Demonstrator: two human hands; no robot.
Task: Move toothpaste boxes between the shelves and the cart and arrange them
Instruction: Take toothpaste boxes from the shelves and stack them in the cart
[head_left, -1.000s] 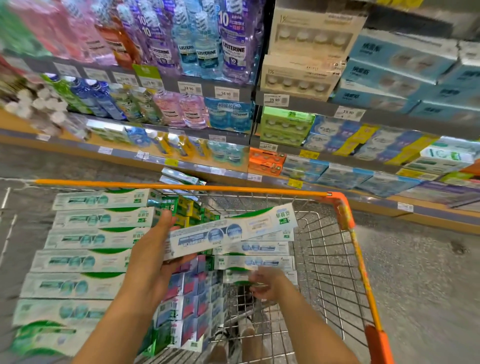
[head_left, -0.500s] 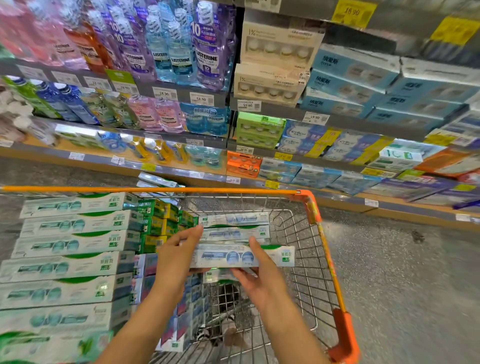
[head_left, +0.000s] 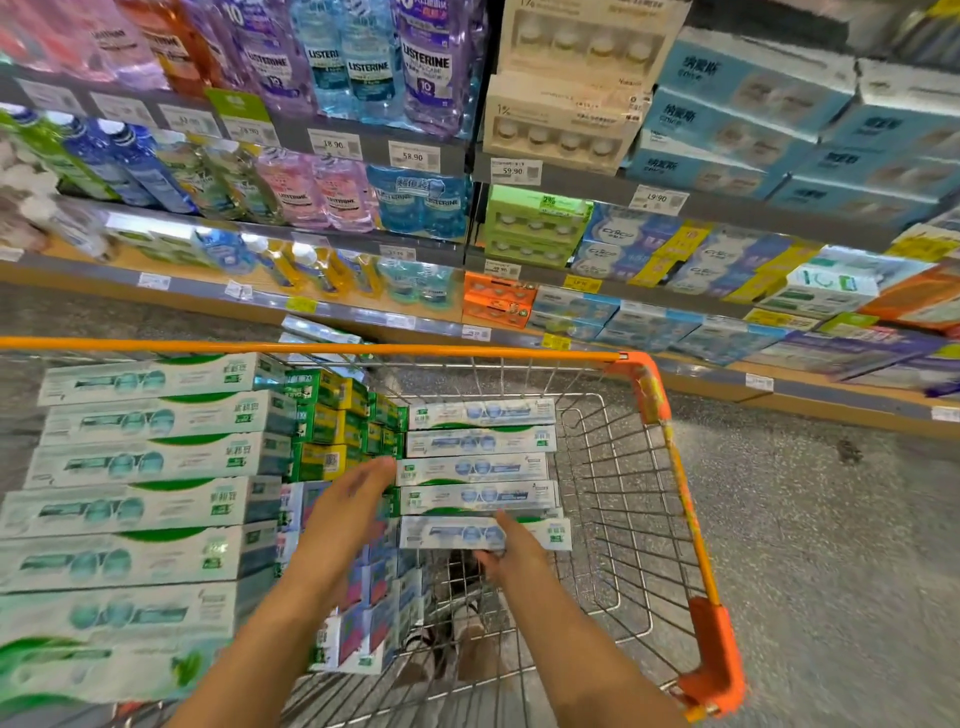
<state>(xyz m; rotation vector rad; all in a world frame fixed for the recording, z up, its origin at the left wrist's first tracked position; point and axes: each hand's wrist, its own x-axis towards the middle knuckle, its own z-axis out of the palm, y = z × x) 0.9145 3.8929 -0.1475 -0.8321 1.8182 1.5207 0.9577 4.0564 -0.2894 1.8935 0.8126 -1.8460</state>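
— Where is the box?
— In the cart, nearest of a white row. The right hand grasps its near edge.
— The left hand?
— Released, fingers straight, just left of the row.

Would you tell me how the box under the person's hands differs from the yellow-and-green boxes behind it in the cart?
The white-and-blue toothpaste box lies flat, long side showing; the yellow-and-green boxes show short end faces. The first has the right hand on it, the left hand beside it; the others go untouched. Both sit inside the cart.
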